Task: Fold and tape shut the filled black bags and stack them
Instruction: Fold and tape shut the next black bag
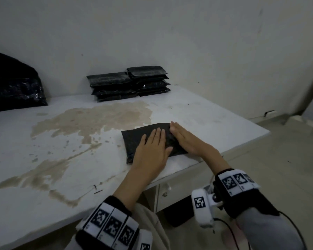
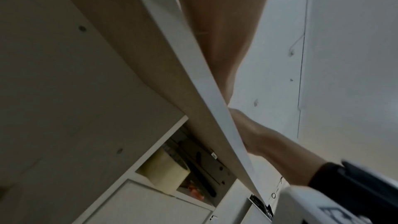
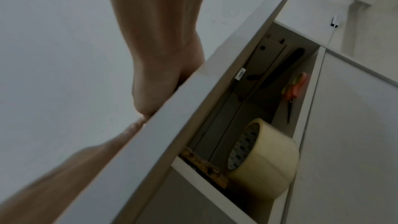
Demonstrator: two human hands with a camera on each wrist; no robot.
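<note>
A flat filled black bag lies near the front right edge of the white table. My left hand lies flat on the bag's middle, fingers straight and together. My right hand presses flat along the bag's right side, fingers straight. Two stacks of black bags stand against the back wall. In both wrist views the table edge hides the fingers; only my left forearm and my right forearm show. A roll of clear tape sits in the open drawer under the table.
A large black plastic sack rests at the back left. Brown worn patches mark the tabletop. Orange-handled scissors lie in the drawer beside the tape. The table's right edge drops to the floor.
</note>
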